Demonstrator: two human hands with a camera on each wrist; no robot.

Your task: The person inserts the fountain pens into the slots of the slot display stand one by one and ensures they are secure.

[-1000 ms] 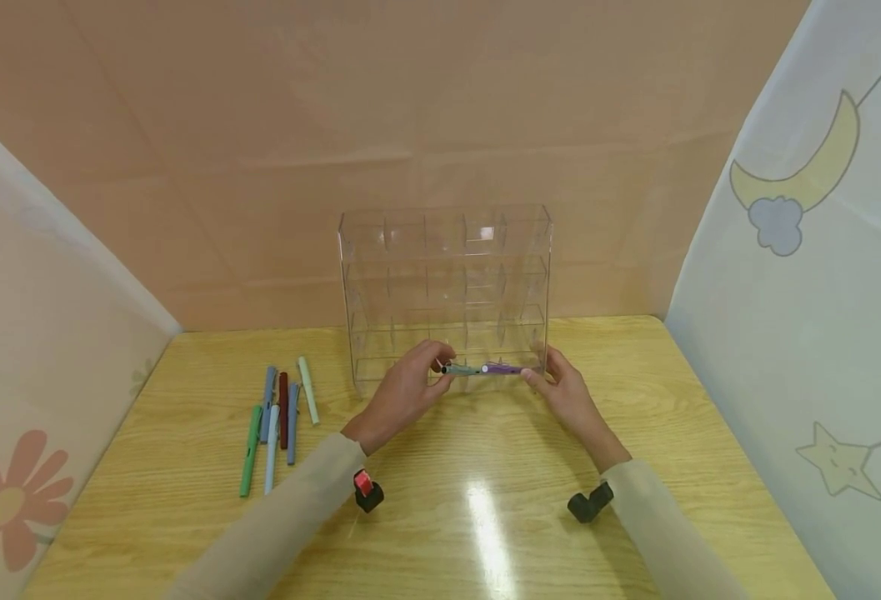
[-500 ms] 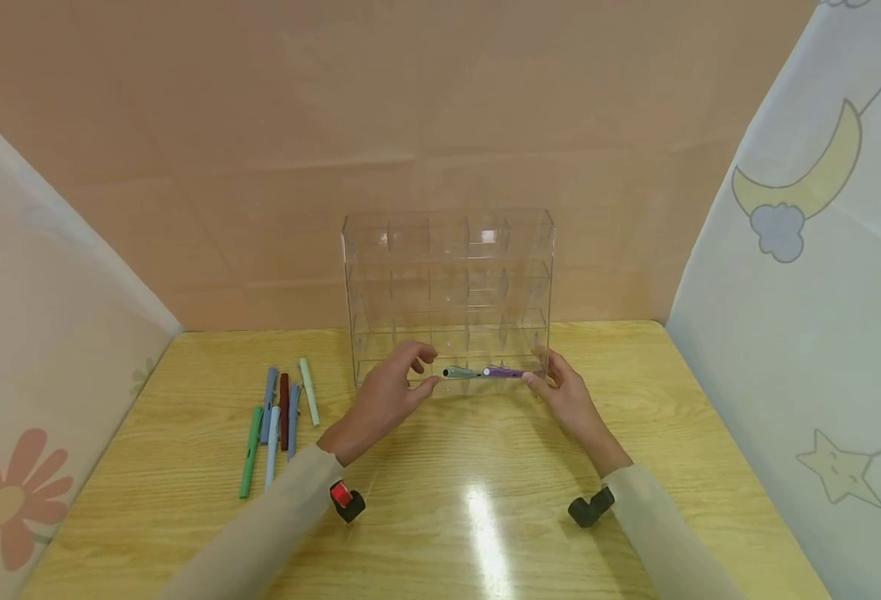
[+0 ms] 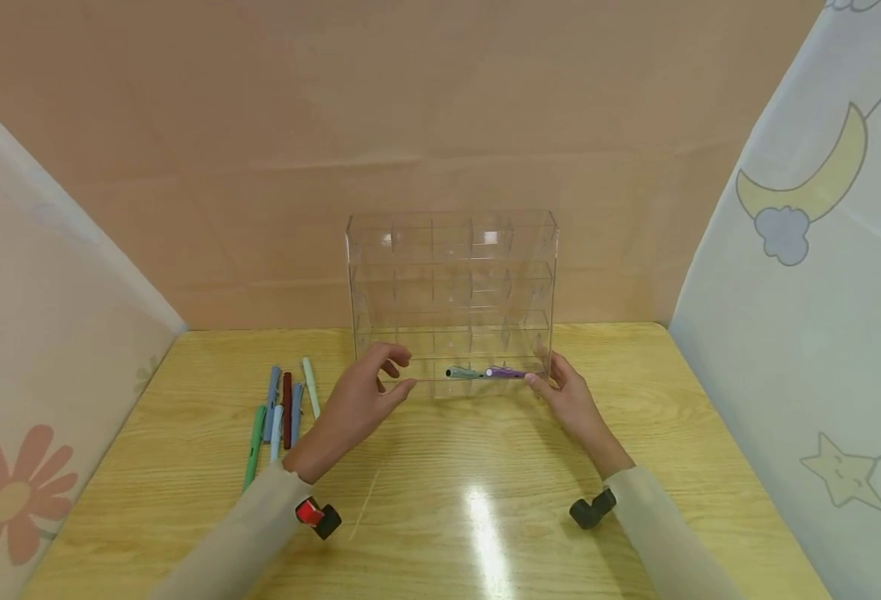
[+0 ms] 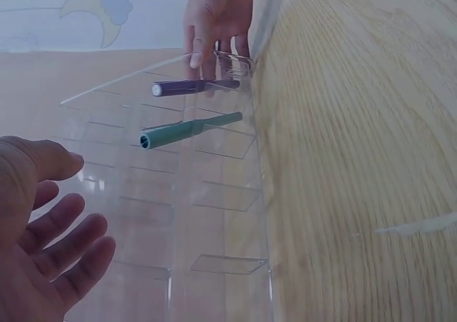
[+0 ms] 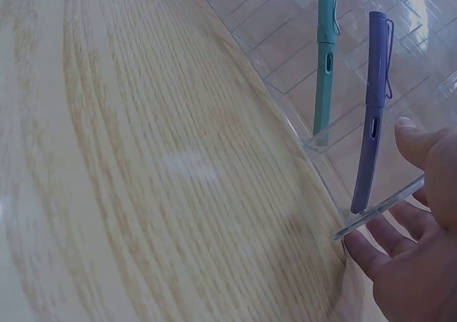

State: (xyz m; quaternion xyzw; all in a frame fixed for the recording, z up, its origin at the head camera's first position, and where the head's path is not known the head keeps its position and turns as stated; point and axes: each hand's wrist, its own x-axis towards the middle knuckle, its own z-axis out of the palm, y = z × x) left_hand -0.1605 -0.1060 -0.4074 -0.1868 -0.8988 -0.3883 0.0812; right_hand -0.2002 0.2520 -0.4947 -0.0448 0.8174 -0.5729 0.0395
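Drew left hand [image 3: 353,400] leftward from the teal capped pen [image 3: 464,373] since the earlier frame, with a slack grip holding nothing. Clasp a clear divided rack [image 3: 451,287] by its right end wall with the right hand [image 3: 571,400]. See a purple capped pen [image 3: 505,372] (nearer the right hand) beside the teal one, both apparently in the bottom tier. Find six pens [image 3: 287,410] leftward on the counter [image 3: 538,542].
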